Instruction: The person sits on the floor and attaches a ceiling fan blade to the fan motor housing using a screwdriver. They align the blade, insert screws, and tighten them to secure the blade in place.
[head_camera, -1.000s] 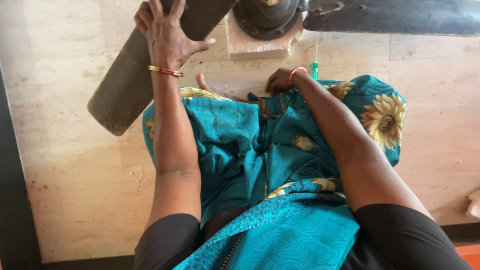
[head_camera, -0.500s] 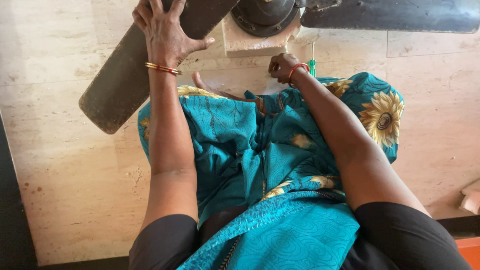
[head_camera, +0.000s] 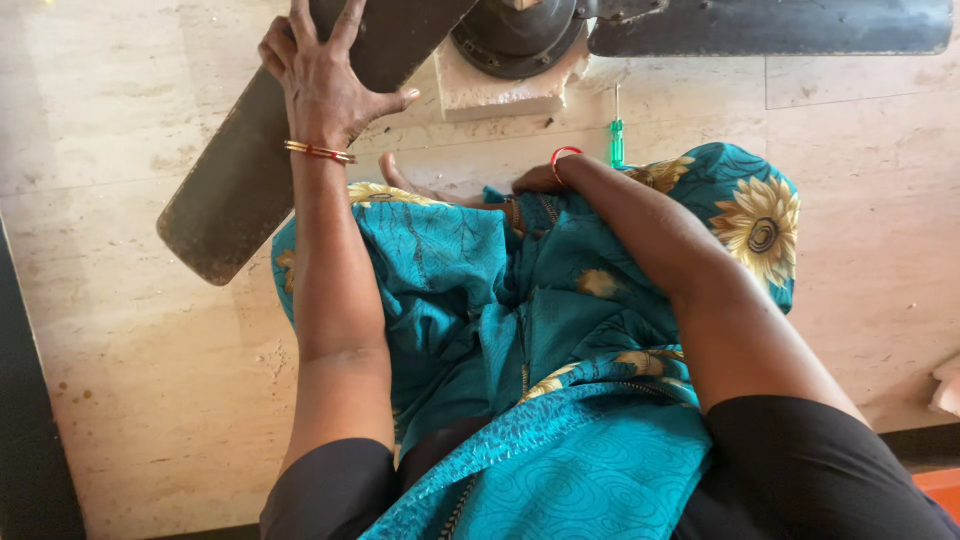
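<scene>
The left hand (head_camera: 325, 75) lies flat on a dark fan blade (head_camera: 270, 160), with the fingers (head_camera: 300, 25) spread and the thumb out to the side. Nothing is pinched; the palm only presses on the blade. A gold and red bangle (head_camera: 318, 152) sits on this wrist. The blade runs from the fan hub (head_camera: 515, 35) at the top down to the left, and its rounded end rests on the floor (head_camera: 130, 350), which is of pale stone tiles. The hub stands on a small stone block (head_camera: 500, 95). A second blade (head_camera: 770, 28) goes from the hub to the right, along the top edge.

The right hand (head_camera: 535, 180) is low, just at the edge of the teal cloth (head_camera: 520, 320) with sunflower print that covers the lap. Most of this hand is hidden by the cloth, so I cannot tell how its fingers are. A red bangle (head_camera: 562, 160) is on this wrist. A green screwdriver (head_camera: 617, 135) lies on the floor just beside the right wrist, near the block. A bare foot (head_camera: 410, 185) shows between the two arms.
</scene>
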